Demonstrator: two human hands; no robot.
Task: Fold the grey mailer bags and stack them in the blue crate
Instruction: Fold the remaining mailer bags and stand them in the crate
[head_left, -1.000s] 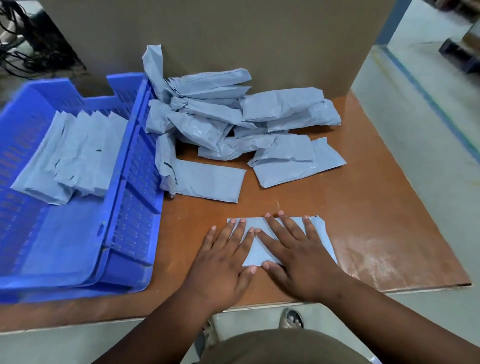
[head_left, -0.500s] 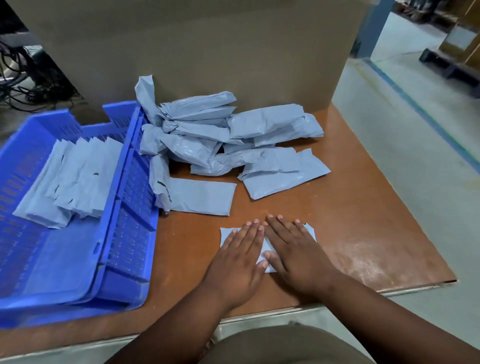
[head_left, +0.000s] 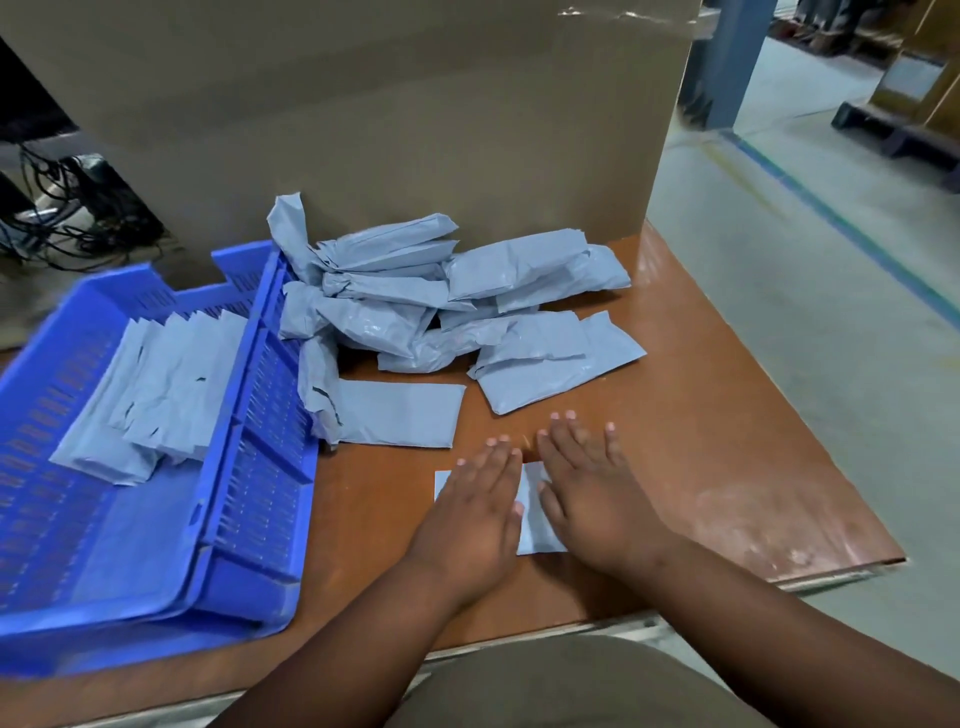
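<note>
Fig.: left hand (head_left: 475, 506) & right hand (head_left: 592, 499), fingers straight, flat on folded mailer bag (head_left: 532, 512) at table's (head_left: 675, 467) near edge. Press crease evenly w/ palms before lifting to blue crate (head_left: 249, 467), else it likely springs open.

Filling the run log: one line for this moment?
both hands flat, pressing bag on table | folded bags in crate | pile unfolded

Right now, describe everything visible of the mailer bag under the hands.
The mailer bag is pale grey, thin and plastic-looking, folded to a small flat rectangle. It lies on the brown table near the front edge, right of the blue crate. The left hand and right hand press flat on it, covering most of it.
</note>
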